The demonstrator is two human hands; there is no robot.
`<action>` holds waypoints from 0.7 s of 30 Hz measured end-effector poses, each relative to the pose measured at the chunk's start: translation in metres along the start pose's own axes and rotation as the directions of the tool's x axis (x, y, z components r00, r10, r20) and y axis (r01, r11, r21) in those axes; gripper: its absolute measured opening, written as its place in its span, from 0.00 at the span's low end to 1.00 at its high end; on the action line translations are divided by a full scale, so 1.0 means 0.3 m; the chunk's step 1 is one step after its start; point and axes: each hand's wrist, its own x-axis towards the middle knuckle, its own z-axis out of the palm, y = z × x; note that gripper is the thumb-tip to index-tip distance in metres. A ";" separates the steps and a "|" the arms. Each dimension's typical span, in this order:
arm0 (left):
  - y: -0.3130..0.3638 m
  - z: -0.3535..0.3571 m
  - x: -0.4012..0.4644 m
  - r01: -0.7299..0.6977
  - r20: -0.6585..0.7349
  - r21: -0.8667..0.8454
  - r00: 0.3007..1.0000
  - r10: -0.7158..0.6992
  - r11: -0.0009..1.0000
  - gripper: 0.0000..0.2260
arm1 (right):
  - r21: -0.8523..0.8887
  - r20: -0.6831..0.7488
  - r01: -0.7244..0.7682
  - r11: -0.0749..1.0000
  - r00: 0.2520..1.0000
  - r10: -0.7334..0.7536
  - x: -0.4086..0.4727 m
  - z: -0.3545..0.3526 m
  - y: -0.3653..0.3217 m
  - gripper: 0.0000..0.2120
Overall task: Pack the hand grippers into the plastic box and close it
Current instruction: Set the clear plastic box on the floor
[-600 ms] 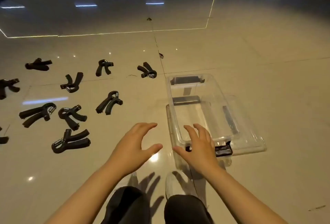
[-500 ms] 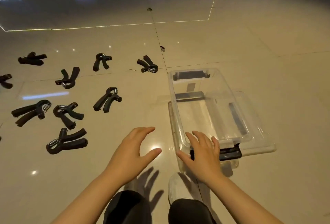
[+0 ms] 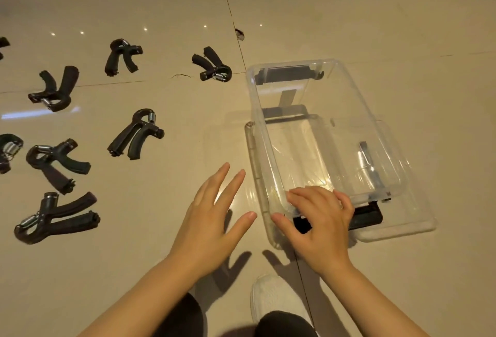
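1 empty plastic box (image 3: 316, 132), 8 hand grippers (image 3: 135, 134), 2 hands

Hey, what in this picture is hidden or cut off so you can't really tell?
- Head view: the black latch at the near end of the clear plastic box is partly covered by the right hand.
- Two black hand grippers run off the left edge, so the total count is unknown.
- The white shoe is half hidden by a knee.

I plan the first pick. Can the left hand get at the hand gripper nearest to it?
Probably yes: the left hand is open and holds nothing, and only bare floor lies between it and the nearest hand gripper.
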 end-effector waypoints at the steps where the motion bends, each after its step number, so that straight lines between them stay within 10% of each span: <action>1: -0.005 0.016 0.015 -0.016 0.002 -0.004 1.000 0.016 1.000 0.28 | 0.001 0.004 -0.001 1.000 1.000 0.001 0.008 0.001 0.005 0.18; 12: -0.063 -0.031 0.103 -0.186 -0.112 0.247 0.969 0.219 0.951 0.26 | 0.174 0.373 0.072 0.982 0.918 -0.133 -0.082 -0.218 0.145 0.14; 21: -0.032 -0.063 0.290 -0.061 -0.040 0.406 0.996 0.085 0.912 0.37 | 0.124 0.277 -0.426 0.896 0.882 0.382 -0.078 -0.309 0.198 0.31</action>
